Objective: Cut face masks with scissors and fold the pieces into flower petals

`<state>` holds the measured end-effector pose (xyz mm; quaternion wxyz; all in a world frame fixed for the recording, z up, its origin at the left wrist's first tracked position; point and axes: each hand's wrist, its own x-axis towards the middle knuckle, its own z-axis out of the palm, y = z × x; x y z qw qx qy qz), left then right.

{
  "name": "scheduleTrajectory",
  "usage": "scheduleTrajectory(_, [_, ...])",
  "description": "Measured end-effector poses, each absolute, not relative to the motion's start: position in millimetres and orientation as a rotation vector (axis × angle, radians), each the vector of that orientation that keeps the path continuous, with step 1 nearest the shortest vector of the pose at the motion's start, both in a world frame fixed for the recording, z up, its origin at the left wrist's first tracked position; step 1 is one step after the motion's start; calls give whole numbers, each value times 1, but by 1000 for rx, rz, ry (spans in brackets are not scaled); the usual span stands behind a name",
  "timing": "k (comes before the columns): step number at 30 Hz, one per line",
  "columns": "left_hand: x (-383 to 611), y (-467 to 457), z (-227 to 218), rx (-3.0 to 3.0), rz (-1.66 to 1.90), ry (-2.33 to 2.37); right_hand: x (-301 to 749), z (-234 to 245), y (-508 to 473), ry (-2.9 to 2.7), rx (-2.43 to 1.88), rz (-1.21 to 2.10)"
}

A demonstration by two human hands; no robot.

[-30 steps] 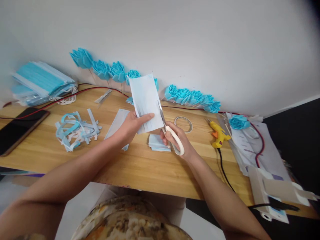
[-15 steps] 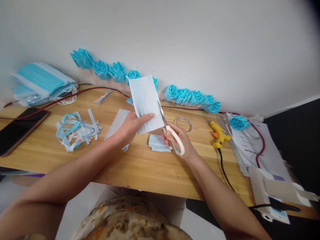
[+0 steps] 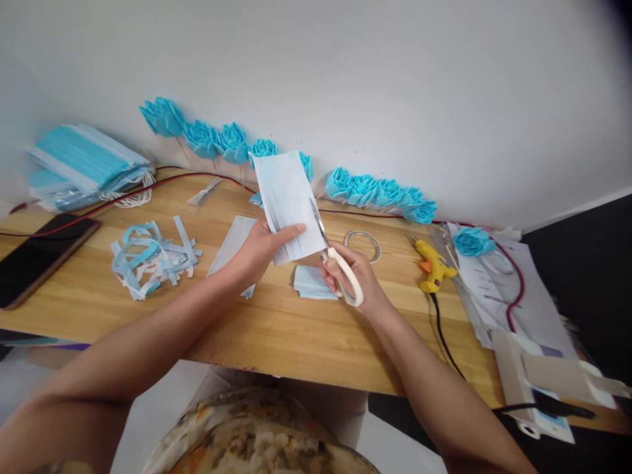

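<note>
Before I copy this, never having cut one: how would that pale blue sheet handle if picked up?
Probably light: the left hand pinches the sheet only by its lower edge. Likely thin with some body, since it stands upright. Probably not slippery, as that pinch holds it against the scissors in the right hand.

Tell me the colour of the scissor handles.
The scissor handles are cream-white, seen best in the head view.
</note>
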<state>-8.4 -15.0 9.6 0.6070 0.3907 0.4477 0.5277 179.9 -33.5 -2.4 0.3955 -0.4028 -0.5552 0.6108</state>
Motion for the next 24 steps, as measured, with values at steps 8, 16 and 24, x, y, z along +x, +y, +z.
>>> scheduleTrajectory(8, [-8,-15,9,928,1222,1045,178,-1,-33,-1383,-1048,1540])
scheduleTrajectory(16, [-19,-9,15,992,1227,959,179,-2,-32,-1399,-1074,1522])
scheduleTrajectory(24, [-23,-4,16,977,1295,937,180,-4,-33,-1472,-1043,1540])
